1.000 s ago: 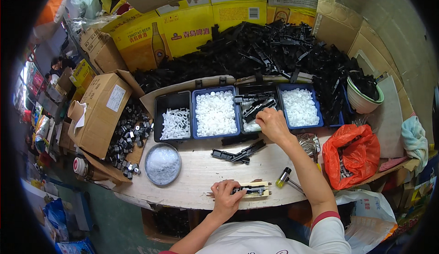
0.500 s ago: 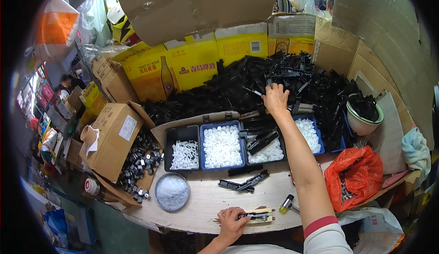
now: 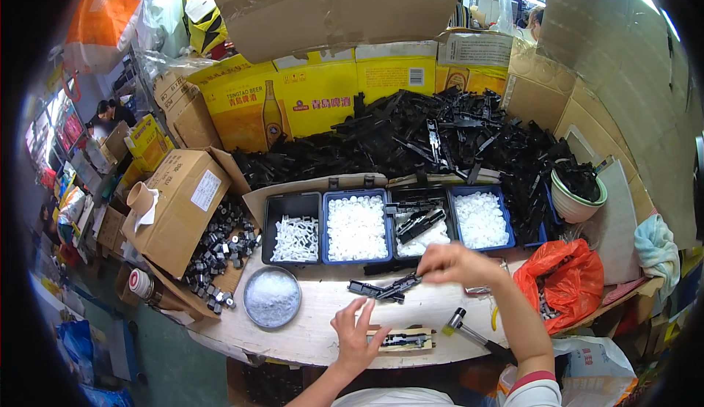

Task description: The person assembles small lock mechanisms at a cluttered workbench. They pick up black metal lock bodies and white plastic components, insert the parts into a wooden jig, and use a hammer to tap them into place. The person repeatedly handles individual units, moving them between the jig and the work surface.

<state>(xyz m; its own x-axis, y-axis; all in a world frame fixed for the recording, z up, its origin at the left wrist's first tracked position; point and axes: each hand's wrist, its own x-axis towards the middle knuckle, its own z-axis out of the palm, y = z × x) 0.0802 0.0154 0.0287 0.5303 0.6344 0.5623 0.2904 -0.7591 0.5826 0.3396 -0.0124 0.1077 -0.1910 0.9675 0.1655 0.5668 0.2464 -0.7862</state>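
Note:
My left hand (image 3: 356,337) is open, fingers spread, at the left end of a small wooden block (image 3: 429,331) near the table's front edge. A slim black-and-silver part (image 3: 405,340) lies along that block. My right hand (image 3: 462,265) is above the table with thumb and fingers drawn together; anything between them is too small to make out. Its fingertips are by the right end of two crossed long black plastic parts (image 3: 381,290). A hammer (image 3: 456,320) with a metal head, a yellow-green face and a dark handle lies right of the block.
Behind stand bins of white plastic pieces (image 3: 356,227), under a large heap of black parts (image 3: 308,159). A round dish (image 3: 273,298) of clear-white material and a carton (image 3: 174,209) with dark metallic pieces are left. A red bag (image 3: 565,279) and a pot (image 3: 579,198) are right.
My right hand has come back from the black heap toward the table's middle near the crossed parts. My left hand has lifted off the block's part and spread its fingers.

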